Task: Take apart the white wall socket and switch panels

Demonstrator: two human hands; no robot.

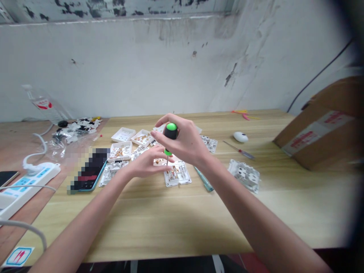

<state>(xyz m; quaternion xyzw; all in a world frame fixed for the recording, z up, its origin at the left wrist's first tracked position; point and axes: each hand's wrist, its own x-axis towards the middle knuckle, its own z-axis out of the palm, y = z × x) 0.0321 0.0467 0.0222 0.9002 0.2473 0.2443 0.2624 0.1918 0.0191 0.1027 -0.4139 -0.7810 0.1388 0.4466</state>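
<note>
My right hand (184, 138) is closed round the black and green handle of a screwdriver (171, 131), which stands upright. Its shaft points down at a white socket panel (178, 174) with metal parts inside, lying on the wooden table. Beside the shaft, my left hand (148, 162) reaches in from the left, its fingertips at the shaft and the panel's upper left edge; whether they pinch anything is too small to tell. White trays, one holding small brass parts (120, 151), stand behind my left hand.
Left are a phone (91, 170), a power strip (31, 185), a bottle (45, 104) and a heap of small parts (76, 129). Right are a teal tool (204, 179), white modules (244, 175), another screwdriver (239, 150), a white mouse-like object (240, 137) and a cardboard box (321, 125).
</note>
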